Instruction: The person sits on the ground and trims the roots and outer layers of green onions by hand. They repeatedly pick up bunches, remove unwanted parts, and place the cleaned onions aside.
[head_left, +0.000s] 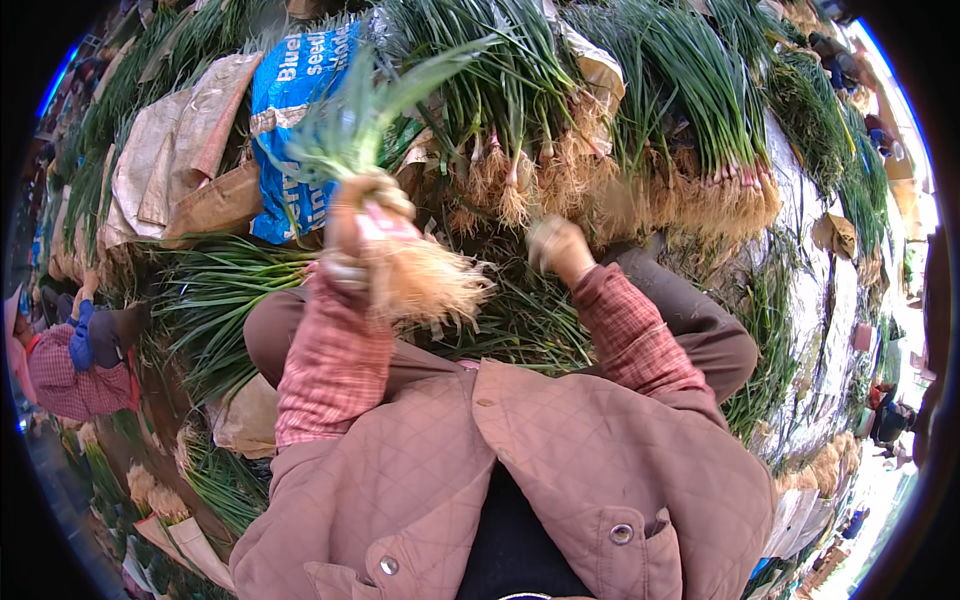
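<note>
My left hand (367, 217) is closed around a bunch of green allium plants (427, 281), its pale roots hanging towards me and its blurred leaves pointing up and away. At the near edge of a row of similar plants (514, 172) is my right hand (559, 247); it is blurred, fingers curled, and whether it grips anything is unclear. Those plants lie with green tops away from me and tan roots near. Further right sits a thick bunch with pinkish stems (739, 172).
Left of the row lie a blue printed sack (289, 127) and folded tan sacks (187, 142). More green plants (232, 300) lie beside my knee, with loose leaves (525, 315) between my legs. A person (82, 360) sits at far left.
</note>
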